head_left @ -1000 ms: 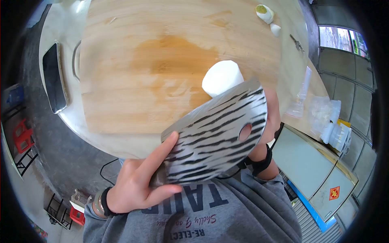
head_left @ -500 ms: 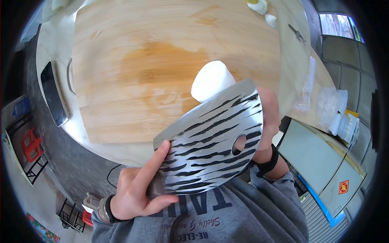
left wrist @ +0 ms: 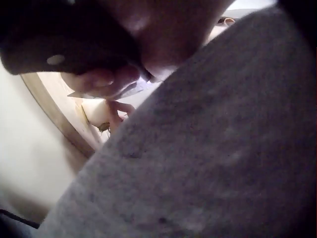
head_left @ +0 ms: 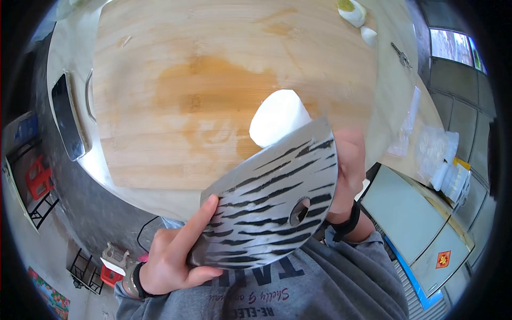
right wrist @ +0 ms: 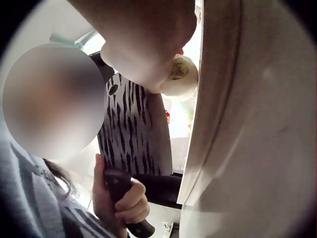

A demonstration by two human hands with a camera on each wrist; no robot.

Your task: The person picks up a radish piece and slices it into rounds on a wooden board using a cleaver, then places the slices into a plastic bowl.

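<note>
My left hand [head_left: 176, 256] grips the black handle [left wrist: 54, 59] of a broad cleaver [head_left: 266, 208], with its index finger laid along the blade. Dark stripes and a round hole mark the blade. Its edge slants against a peeled white radish [head_left: 280, 117] over the cutting board [head_left: 138, 149]. Behind the blade's far end, my right hand [head_left: 349, 165] holds the radish, its fingers bent over it in the left wrist view. A greenish-brown end of the radish shows in the right wrist view. The blade hides part of the radish and of the right hand.
Two white cut pieces [head_left: 353, 15], one with a greenish end, lie at the board's far right corner. A key [head_left: 401, 55] and clear plastic bags [head_left: 429, 146] are on the table to the right. A phone [head_left: 69, 117] lies left, beside the board's metal handle [head_left: 89, 96].
The view has shifted a little. The cleaver and both hands have moved slightly left and toward the body, and the radish has come along with them.
</note>
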